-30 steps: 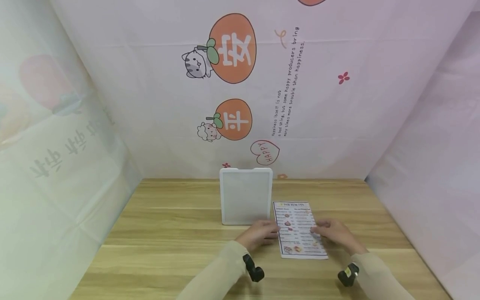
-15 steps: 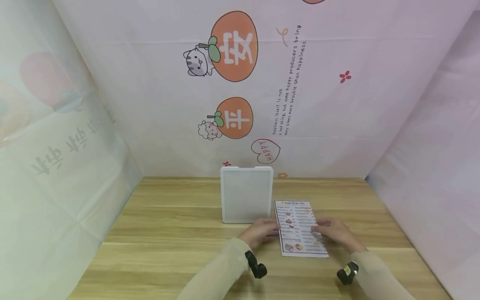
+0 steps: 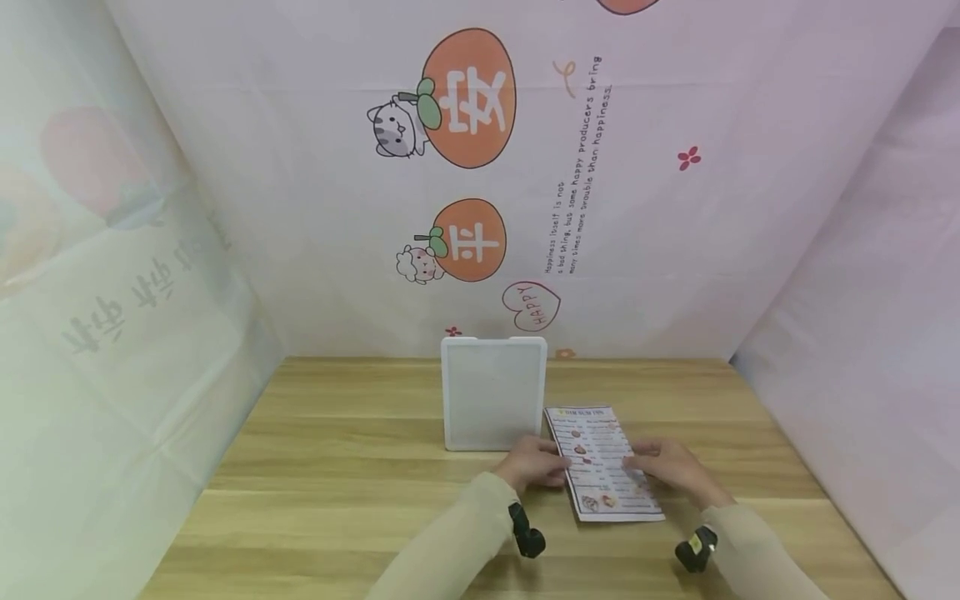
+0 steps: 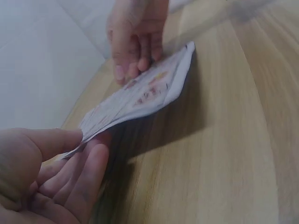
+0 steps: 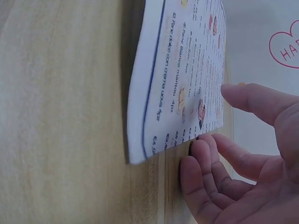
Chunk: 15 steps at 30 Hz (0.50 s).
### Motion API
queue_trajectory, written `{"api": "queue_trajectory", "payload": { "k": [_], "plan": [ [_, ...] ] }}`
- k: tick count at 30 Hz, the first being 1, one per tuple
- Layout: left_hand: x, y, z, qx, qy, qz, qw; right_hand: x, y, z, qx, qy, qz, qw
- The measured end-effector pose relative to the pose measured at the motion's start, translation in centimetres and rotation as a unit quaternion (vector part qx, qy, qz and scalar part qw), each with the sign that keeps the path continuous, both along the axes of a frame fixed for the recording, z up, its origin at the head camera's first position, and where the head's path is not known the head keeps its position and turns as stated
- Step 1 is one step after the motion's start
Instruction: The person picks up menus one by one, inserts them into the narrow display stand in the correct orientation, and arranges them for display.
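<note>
A printed paper menu (image 3: 600,467) headed "DIM SUM INN" lies between the two hands, right of an upright white-rimmed panel (image 3: 495,396). My left hand (image 3: 531,462) pinches the menu's left edge, thumb on top and fingers beneath. In the left wrist view, that edge is raised over the table with a shadow below. At the menu's right edge is my right hand (image 3: 671,467). In the right wrist view, its thumb (image 5: 252,100) is spread apart from its fingers (image 5: 201,172), which are loosely bent at the paper's edge.
The wooden table (image 3: 337,483) meets a printed cloth backdrop (image 3: 360,275) behind the panel. Cloth hangs along the left and right sides too. Dark wrist cameras (image 3: 528,533) are strapped over both beige sleeves (image 3: 457,533).
My left hand has shifted slightly right and now pinches the menu's left edge. The menu has tilted, its near end swinging right. My right hand stays nearly in place.
</note>
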<state>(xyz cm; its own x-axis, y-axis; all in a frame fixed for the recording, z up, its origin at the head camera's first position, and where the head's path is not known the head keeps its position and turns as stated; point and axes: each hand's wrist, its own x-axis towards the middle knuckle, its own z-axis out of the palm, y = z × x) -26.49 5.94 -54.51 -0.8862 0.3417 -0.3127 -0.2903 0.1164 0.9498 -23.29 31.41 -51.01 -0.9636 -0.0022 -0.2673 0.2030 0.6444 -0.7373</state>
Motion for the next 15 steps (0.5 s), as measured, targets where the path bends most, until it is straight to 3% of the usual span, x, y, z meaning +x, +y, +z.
{"api": "queue_trajectory", "payload": {
  "k": [3,11,15],
  "plan": [
    [0.2,0.3,0.3,-0.048,0.025,-0.01,0.9985,0.0,0.09,-0.28,-0.004,-0.001,-0.001,1.0],
    [0.24,0.29,0.5,-0.039,0.061,-0.02,0.9971,0.21,0.31,-0.24,-0.024,0.005,0.01,0.9997],
    [0.1,-0.09,0.67,-0.039,0.091,-0.023,0.9948,0.17,0.2,-0.08,-0.063,0.012,0.008,0.9979]
  ]
}}
